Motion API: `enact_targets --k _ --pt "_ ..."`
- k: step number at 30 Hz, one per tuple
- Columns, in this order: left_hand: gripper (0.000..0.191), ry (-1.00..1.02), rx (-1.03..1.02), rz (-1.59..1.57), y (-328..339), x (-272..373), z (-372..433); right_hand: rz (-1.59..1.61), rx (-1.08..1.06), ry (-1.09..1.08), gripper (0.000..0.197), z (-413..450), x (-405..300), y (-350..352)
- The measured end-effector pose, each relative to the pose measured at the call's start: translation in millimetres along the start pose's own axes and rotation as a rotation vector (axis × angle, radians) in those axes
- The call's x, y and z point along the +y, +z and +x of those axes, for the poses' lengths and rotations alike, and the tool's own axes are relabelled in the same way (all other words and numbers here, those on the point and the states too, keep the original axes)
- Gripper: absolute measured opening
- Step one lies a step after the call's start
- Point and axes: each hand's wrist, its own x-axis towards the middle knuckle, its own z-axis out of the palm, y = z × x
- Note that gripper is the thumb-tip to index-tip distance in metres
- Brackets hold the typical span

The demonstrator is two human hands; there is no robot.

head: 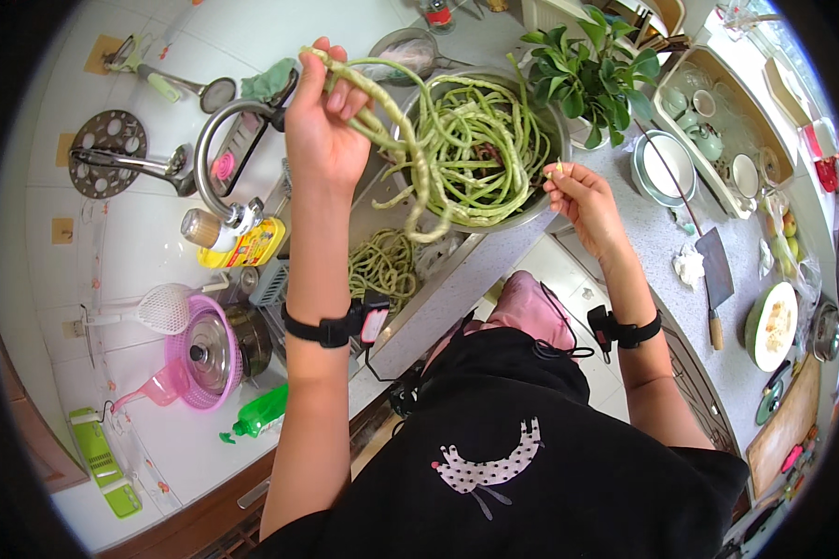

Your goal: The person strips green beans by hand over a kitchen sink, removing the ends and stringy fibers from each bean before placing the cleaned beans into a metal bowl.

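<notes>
My left hand [330,115] is raised over the sink side, gripping a few pale green yardlong beans [414,164] that droop down in a loop. Beneath and beside them is a metal basin [563,136] on the counter, heaped with more long green beans [482,150]. At the basin's right rim my right hand [582,202] pinches a small bean tip [555,170] between thumb and fingers. A second tangle of yardlong beans [384,269] lies in the sink below my left forearm.
A curved faucet [206,157] rises left of my left arm. Behind the basin are a strainer [409,50] and a leafy potted plant [587,73]. On the right counter sit stacked bowls [664,168], a cleaver [714,269], a cut melon [772,327] and a dish rack [723,133].
</notes>
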Motion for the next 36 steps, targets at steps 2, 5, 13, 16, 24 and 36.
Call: enact_targets --k 2,5,13,16,24,36 --pt "0.022 -0.060 0.056 -0.101 -16.7 -18.8 23.4 0.013 0.014 0.007 0.016 -5.6 4.6 -9.5" --pt "0.023 -0.052 0.234 -0.185 -69.0 -68.4 54.2 0.027 0.038 0.019 0.016 -17.4 7.1 -18.9" --pt "0.035 -0.384 0.521 0.715 -137.1 -132.8 55.4 -0.018 0.068 0.055 0.016 -35.1 13.1 -33.1" --pt "0.057 -0.359 0.458 1.210 -133.7 -128.1 57.0 -0.036 0.059 0.081 0.016 -35.8 13.7 -26.4" --pt "0.085 -0.116 0.298 1.551 -146.6 -77.8 37.5 -0.032 -0.153 0.175 0.026 -27.0 17.9 22.2" --pt "0.037 -0.066 0.387 1.025 -167.0 31.4 -243.1 -0.321 -0.593 0.262 0.028 -62.9 68.0 137.6"
